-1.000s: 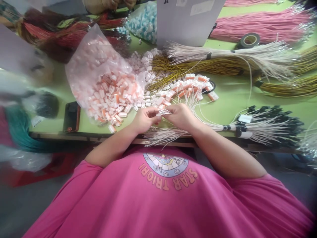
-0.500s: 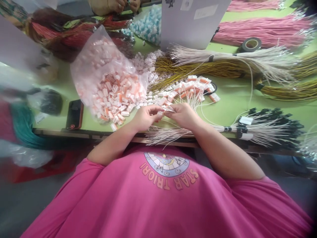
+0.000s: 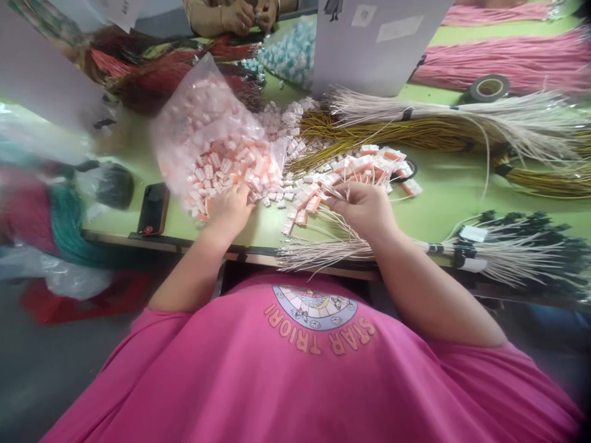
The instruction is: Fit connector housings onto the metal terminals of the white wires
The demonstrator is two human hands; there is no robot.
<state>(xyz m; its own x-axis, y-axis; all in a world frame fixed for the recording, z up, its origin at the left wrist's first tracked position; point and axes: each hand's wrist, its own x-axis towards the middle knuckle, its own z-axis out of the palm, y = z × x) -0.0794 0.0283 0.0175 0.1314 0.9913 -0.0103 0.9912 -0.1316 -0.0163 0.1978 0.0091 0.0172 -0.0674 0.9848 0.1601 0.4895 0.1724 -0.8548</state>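
My left hand [image 3: 229, 212] reaches into the near edge of a pile of white and orange plastic connectors [image 3: 224, 165]. Its thumb stands apart from the fingers, whose tips are partly hidden among the pieces; no held piece shows. My right hand [image 3: 367, 209] is closed in a pinch on thin white wires [image 3: 336, 192], just over a heap of wired connectors [image 3: 364, 161]. Below that hand, a bundle of white wires [image 3: 318, 251] lies along the table edge, its black-ended part [image 3: 521, 246] to the right.
The connectors spill from a clear plastic bag [image 3: 198, 92]. A phone [image 3: 154, 209] lies at the left. Yellow wires [image 3: 406, 132], white wires [image 3: 443, 111] and a tape roll [image 3: 489, 88] lie behind. A grey-white panel [image 3: 364, 55] stands near another person's hands [image 3: 249, 15].
My hands have parted. The left has moved left from the right hand to the connector pile, while the right still pinches white wires. The view has shifted slightly.
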